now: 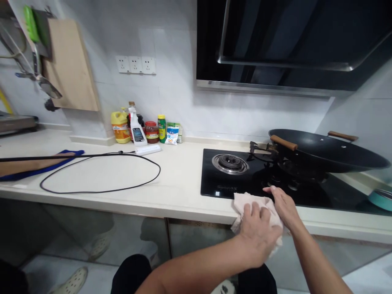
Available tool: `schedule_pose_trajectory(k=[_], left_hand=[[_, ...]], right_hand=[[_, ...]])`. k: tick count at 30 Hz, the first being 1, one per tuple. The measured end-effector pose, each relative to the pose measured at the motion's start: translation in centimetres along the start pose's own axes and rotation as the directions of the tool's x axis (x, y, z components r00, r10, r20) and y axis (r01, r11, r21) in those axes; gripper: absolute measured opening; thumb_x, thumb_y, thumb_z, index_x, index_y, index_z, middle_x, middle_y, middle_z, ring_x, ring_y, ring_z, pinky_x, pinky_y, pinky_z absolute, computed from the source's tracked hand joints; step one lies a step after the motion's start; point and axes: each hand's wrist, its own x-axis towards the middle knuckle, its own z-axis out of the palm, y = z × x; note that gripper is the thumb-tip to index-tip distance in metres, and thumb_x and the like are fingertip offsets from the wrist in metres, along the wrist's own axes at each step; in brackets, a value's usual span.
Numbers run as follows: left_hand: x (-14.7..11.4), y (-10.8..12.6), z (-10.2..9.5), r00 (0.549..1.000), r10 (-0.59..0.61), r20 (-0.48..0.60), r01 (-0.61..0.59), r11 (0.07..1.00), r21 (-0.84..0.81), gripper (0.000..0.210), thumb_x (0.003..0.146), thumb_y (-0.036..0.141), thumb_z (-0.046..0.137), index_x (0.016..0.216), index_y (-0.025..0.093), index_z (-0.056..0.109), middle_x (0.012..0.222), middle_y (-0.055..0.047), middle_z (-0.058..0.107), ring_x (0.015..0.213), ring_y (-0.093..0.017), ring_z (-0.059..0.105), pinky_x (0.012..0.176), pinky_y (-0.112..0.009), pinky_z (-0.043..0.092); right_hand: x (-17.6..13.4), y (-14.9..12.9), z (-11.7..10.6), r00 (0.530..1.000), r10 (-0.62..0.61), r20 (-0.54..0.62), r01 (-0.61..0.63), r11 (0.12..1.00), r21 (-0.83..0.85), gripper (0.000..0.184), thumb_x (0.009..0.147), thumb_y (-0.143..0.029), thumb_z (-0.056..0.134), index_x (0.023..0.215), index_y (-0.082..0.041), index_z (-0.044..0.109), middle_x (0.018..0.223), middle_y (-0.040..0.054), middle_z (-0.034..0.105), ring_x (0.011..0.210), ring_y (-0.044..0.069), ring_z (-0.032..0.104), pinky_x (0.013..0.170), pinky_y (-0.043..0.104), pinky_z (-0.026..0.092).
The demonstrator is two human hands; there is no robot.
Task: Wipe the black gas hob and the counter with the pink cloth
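Note:
My left hand presses a pale, crumpled cloth against the front edge of the counter, its fingers bent over the fabric. Part of the cloth hangs below that edge. Just right of it, my right hand lies along the cloth's right side with fingers stretched out, at the front rim of the black gas cooktop. The underside of this hand is hidden. A burner shows on the cooktop's left half. On the right half, a large black wok with wooden handles sits tilted.
A black cable loops over the white counter. Against the wall stand a spray bottle, a yellow jug, a red-lidded jar and seasoning packs. A range hood overhangs the cooktop. A teal container sits far right.

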Motion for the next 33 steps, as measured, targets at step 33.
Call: schedule_pose_trajectory(k=[33], left_hand=[[-28.7, -26.0, -9.4, 0.866, -0.500, -0.028, 0.478, 0.809, 0.342, 0.067, 0.074, 0.037, 0.078, 0.137, 0.025, 0.060, 0.143, -0.016, 0.059, 0.132, -0.041, 0.050, 0.109, -0.054, 0.037]], right_hand=[[-0.6, 0.8, 1.2, 0.980, -0.201, 0.015, 0.200, 0.963, -0.182, 0.046, 0.093, -0.058, 0.042, 0.096, -0.026, 0.075, 0.108, 0.0053, 0.071, 0.105, 0.025, 0.064, 0.097, 0.041, 0.046]])
